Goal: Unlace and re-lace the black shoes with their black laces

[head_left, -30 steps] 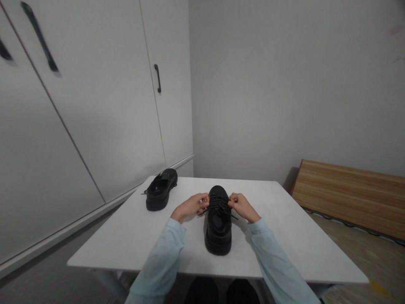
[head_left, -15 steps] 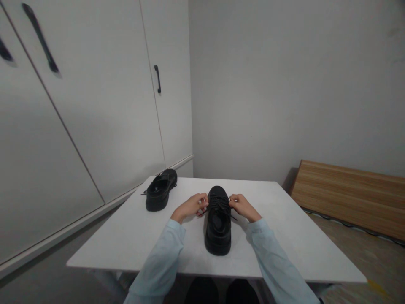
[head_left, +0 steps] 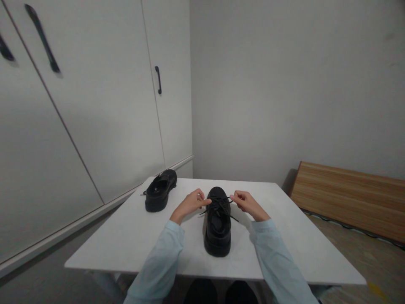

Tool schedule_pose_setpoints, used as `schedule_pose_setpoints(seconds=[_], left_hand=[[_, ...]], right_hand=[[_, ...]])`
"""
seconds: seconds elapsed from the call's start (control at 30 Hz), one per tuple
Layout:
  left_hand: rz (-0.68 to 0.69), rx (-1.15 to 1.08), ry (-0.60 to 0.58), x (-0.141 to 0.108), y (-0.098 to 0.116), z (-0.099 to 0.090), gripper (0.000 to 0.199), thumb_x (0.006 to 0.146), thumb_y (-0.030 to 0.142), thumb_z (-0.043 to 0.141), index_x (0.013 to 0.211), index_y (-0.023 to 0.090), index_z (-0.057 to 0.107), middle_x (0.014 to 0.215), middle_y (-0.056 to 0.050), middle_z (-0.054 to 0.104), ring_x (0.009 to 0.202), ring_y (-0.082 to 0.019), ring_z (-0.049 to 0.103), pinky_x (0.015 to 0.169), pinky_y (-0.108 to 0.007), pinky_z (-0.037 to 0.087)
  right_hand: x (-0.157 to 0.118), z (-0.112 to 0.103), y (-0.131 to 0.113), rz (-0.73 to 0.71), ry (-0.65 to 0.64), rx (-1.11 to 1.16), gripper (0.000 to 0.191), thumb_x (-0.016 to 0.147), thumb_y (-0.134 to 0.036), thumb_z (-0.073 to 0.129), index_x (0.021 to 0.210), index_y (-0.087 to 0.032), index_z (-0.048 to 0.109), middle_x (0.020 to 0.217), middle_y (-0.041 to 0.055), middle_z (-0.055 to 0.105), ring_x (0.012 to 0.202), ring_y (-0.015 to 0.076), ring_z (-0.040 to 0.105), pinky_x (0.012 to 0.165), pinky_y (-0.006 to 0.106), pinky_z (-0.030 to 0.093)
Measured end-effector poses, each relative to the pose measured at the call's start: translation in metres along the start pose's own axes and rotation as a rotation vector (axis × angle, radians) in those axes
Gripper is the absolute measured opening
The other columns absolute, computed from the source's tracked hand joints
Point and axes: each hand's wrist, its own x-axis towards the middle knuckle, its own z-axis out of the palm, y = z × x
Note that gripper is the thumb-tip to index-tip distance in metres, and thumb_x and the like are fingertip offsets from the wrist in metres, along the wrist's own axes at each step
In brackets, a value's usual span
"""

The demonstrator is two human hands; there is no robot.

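Note:
A black lace-up shoe point(head_left: 218, 230) stands on the white table point(head_left: 126, 240) straight in front of me, toe pointing away. My left hand point(head_left: 190, 202) is at the shoe's left side, fingers pinched on a black lace point(head_left: 218, 204). My right hand point(head_left: 247, 201) is at the shoe's right side, fingers pinched on the other lace end. The laces run across the top of the shoe between both hands. A second black shoe point(head_left: 160, 190) lies at the table's far left corner, apart from both hands.
White cupboard doors with black handles point(head_left: 157, 79) fill the left side. A grey wall stands behind the table. A wooden board point(head_left: 348, 198) leans low against the wall at the right. Dark shoes point(head_left: 221, 292) show under the table's near edge.
Both hands have moved slightly apart and up, drawing the laces out from the shoe. The shoes have not moved.

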Motion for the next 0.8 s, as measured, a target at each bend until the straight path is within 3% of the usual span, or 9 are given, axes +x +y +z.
schedule_pose_setpoints(seconds=[0.2,0.37,0.6,0.8], left_hand=[[-0.020,0.041,-0.240,-0.001,0.000,-0.006,0.034,0.059,0.042,0.077,0.067,0.012,0.061,0.057,-0.003,0.062,0.054,-0.012,0.053,0.052,-0.023,0.037],[0.028,0.057,-0.304,0.000,0.000,-0.008,0.030,0.062,0.040,0.075,0.064,0.011,0.069,0.061,-0.005,0.065,0.060,-0.013,0.055,0.060,-0.026,0.041],[0.060,-0.081,-0.234,-0.005,0.018,-0.006,0.026,0.065,0.037,0.073,0.065,0.011,0.068,0.061,-0.001,0.061,0.059,-0.010,0.052,0.061,-0.023,0.038],[0.078,-0.188,-0.196,-0.008,0.030,0.006,0.025,0.066,0.036,0.072,0.071,0.011,0.069,0.062,0.000,0.060,0.056,-0.009,0.046,0.054,-0.021,0.032]], right_hand=[[-0.003,-0.006,0.004,-0.003,-0.363,-0.103,0.043,0.071,-0.053,0.067,0.055,-0.014,0.060,0.046,-0.0053,0.041,0.047,0.0067,0.032,0.047,0.024,0.021],[-0.004,-0.005,0.004,0.031,-0.488,0.005,0.033,0.065,-0.044,0.075,0.061,-0.013,0.064,0.047,-0.0066,0.042,0.048,0.0059,0.031,0.048,0.023,0.022],[-0.007,-0.004,-0.006,-0.080,-0.305,0.041,0.026,0.072,-0.041,0.071,0.071,-0.015,0.067,0.058,-0.0032,0.051,0.052,0.0074,0.038,0.048,0.022,0.026],[-0.003,0.004,-0.007,-0.295,-0.071,-0.020,0.022,0.078,-0.040,0.067,0.075,-0.018,0.070,0.078,0.0036,0.061,0.075,0.0156,0.055,0.064,0.027,0.041]])
